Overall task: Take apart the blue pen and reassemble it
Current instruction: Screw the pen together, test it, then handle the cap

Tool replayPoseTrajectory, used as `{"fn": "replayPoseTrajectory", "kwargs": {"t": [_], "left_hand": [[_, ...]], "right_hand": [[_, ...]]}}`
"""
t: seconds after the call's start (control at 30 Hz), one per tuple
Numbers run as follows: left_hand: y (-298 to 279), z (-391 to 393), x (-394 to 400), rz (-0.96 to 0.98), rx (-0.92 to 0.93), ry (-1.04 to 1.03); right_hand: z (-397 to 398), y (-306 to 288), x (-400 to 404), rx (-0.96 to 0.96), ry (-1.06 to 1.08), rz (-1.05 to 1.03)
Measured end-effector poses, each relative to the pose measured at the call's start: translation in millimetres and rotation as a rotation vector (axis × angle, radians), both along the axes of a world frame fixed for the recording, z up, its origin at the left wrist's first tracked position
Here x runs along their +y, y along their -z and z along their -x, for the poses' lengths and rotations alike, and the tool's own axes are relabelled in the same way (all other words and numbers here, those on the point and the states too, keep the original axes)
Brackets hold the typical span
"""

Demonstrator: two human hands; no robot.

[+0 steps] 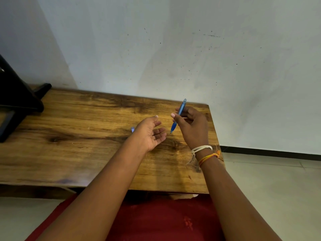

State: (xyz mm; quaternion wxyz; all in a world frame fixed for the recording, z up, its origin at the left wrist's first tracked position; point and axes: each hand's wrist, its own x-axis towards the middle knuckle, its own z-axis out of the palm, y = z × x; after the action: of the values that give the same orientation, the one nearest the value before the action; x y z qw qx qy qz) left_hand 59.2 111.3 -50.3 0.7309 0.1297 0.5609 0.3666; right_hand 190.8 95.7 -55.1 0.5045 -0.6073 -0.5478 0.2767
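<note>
My right hand (191, 126) holds the blue pen (178, 115) between thumb and fingers above the right part of the wooden table (78, 136). The pen stands tilted, tip down and to the left, clip end up. My left hand (150, 134) hovers just left of the pen, palm turned up, fingers apart, holding nothing. A small pale blue piece (132, 129) peeks out behind the left hand on the table; most of it is hidden.
A black object (19, 100) stands on the table's far left end. A white wall runs close behind the table. The table's right edge (214, 129) is near my right hand, with tiled floor (269, 185) beyond. Red cloth (156, 220) covers my lap.
</note>
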Motion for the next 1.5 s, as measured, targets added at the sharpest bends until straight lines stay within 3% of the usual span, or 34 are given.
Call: {"fn": "replayPoseTrajectory", "kwargs": {"t": [0.23, 0.53, 0.73, 1.27, 1.5], "left_hand": [[0, 3, 2, -0.025, -0.007, -0.025], [0, 6, 2, -0.027, 0.002, -0.035], [-2, 11, 3, -0.017, 0.013, -0.048], [-4, 18, 2, -0.028, 0.016, -0.064], [-4, 19, 2, -0.020, 0.003, -0.070]], "right_hand": [[1, -1, -4, -0.138, -0.032, -0.077], [4, -5, -4, -0.116, -0.019, -0.020], [6, -14, -3, 0.101, -0.039, 0.029], [10, -12, -2, 0.105, -0.051, 0.050], [4, -14, 0, 0.421, -0.078, 0.142]]}}
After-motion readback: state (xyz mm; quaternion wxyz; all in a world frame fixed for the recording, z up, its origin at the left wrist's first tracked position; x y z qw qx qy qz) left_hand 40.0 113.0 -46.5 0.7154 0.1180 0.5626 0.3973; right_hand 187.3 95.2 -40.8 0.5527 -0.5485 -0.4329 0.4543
